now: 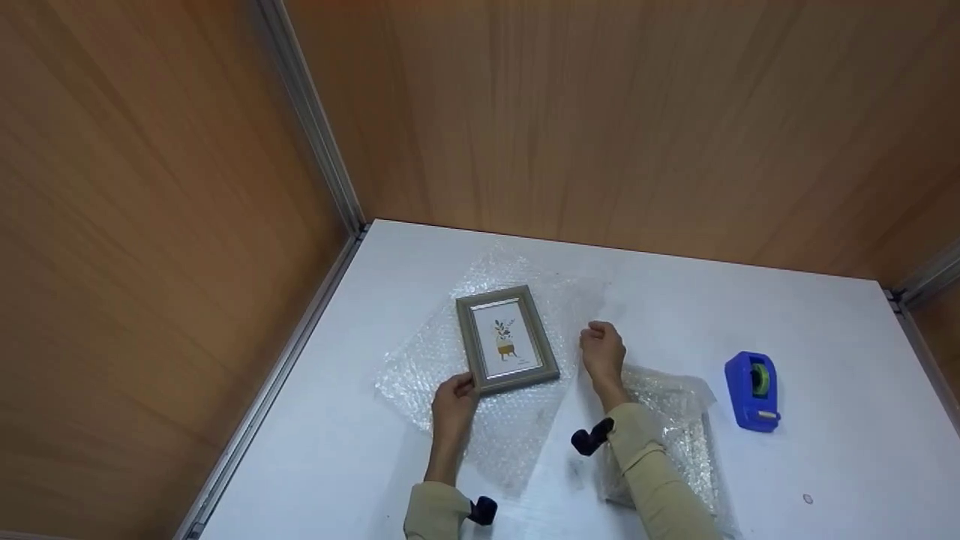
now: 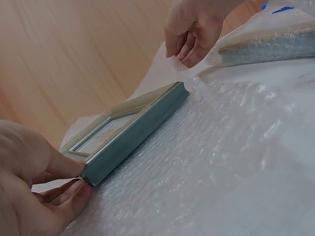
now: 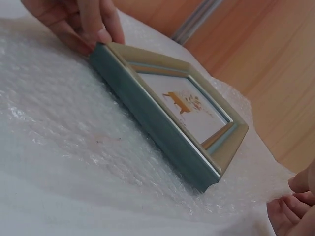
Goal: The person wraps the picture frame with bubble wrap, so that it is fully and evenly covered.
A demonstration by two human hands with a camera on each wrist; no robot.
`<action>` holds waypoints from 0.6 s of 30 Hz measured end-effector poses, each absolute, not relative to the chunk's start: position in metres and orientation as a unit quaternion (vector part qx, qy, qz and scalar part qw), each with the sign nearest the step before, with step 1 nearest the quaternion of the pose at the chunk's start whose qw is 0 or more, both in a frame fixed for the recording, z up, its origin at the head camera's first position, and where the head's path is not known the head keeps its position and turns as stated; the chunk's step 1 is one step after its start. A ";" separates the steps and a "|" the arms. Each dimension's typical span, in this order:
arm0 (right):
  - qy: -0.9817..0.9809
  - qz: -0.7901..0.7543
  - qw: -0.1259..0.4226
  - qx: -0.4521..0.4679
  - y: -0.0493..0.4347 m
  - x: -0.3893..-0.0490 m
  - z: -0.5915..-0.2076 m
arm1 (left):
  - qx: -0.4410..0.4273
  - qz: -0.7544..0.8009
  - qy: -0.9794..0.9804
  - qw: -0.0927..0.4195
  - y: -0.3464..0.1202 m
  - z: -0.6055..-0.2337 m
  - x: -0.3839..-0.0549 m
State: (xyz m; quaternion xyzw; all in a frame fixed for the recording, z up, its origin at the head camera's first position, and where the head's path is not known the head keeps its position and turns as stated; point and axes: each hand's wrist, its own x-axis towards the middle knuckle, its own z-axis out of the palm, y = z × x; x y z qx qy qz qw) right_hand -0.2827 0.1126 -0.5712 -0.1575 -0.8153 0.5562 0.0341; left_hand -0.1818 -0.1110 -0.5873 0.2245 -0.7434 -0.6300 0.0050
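A picture frame (image 1: 507, 341) with a small plant print lies face up on a sheet of bubble wrap (image 1: 420, 367), turned at an angle to it. My left hand (image 1: 454, 405) pinches the frame's near left corner between thumb and fingers, as the left wrist view shows at the frame's corner (image 2: 101, 169). To the right of the frame, my right hand (image 1: 604, 352) pinches the edge of the bubble wrap, which is drawn up a little there. In the right wrist view, the wrap's edge (image 3: 268, 184) runs into those fingertips.
Partly under my right forearm lies a bubble-wrapped flat package (image 1: 679, 416). A blue tape dispenser (image 1: 752, 394) with green tape stands farther right on the white table (image 1: 840, 360). Wooden panels (image 1: 600, 120) close off the back and left side.
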 end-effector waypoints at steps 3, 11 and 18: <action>-0.811 0.561 0.049 -0.158 0.113 -0.283 -0.573 | 0.229 -0.627 -0.745 0.002 -0.111 -0.588 -0.182; -0.791 0.591 0.083 -0.135 0.107 -0.281 -0.572 | 0.225 -0.629 -0.744 0.012 -0.112 -0.588 -0.182; -0.818 0.557 0.122 -0.080 0.097 -0.276 -0.569 | 0.230 -0.633 -0.739 0.013 -0.111 -0.590 -0.182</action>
